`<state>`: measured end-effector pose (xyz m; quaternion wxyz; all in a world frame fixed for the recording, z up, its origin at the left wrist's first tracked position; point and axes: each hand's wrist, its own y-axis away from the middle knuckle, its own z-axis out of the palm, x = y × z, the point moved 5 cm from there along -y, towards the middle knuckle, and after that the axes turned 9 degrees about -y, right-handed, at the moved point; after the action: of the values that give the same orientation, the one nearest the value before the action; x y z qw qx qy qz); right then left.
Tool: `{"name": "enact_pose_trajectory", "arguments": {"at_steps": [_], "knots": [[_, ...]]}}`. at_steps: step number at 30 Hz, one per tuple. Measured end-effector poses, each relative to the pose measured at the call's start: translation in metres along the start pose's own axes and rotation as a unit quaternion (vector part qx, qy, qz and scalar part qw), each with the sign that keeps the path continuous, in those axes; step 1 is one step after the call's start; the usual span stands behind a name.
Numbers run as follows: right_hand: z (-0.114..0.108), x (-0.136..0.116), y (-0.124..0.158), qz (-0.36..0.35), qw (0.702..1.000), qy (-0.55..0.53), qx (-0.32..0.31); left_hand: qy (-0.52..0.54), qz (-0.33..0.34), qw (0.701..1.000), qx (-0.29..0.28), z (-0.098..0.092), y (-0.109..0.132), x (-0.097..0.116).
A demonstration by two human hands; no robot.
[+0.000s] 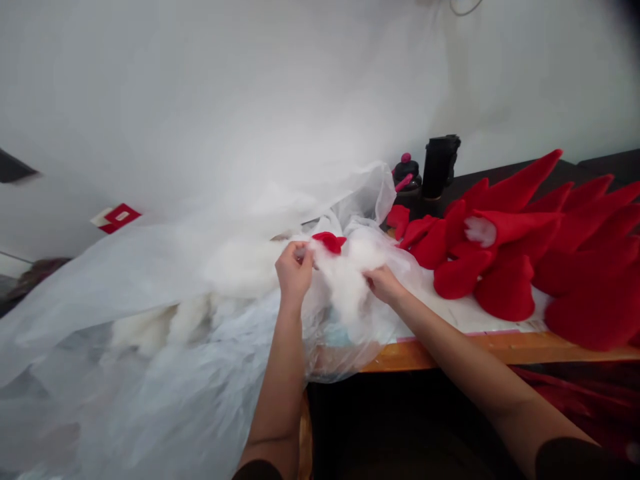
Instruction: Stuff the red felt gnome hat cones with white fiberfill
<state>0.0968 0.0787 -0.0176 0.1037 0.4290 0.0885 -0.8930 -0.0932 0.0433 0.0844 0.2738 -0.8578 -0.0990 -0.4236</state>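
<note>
My left hand [294,272] pinches a tuft of white fibre stuffing [340,283], and a small red felt piece [329,242] sits at the top of the tuft, just beyond my fingers. My right hand [384,285] holds the same white mass from the other side. Beneath and to the left spreads a large translucent plastic bag [100,287] with more stuffing inside it [165,323]. To the right lie several red felt cones [506,291], and one has white stuffing at its open end [480,231].
The cones and bag rest on a wooden table with an orange edge [500,348]. A black bottle [439,167] and a black container with pink parts [406,175] stand behind them against a white wall. Red fabric [590,407] hangs below the table's edge.
</note>
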Motion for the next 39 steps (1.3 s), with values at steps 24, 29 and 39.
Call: {"name": "enact_pose_trajectory", "arguments": {"at_steps": [24, 29, 39], "knots": [[0.005, -0.012, 0.008, 0.056, 0.994, -0.071, 0.065, -0.231, 0.094, 0.957, 0.151, -0.025, 0.012, 0.027], [0.006, -0.012, 0.006, 0.043, 0.995, -0.075, 0.052, -0.119, 0.014, 0.972, -0.203, 0.042, 0.055, 0.015], [0.006, -0.011, 0.002, -0.036, 0.998, -0.049, 0.018, -0.142, 0.088, 0.949, -0.267, 0.068, 0.076, 0.006]]}}
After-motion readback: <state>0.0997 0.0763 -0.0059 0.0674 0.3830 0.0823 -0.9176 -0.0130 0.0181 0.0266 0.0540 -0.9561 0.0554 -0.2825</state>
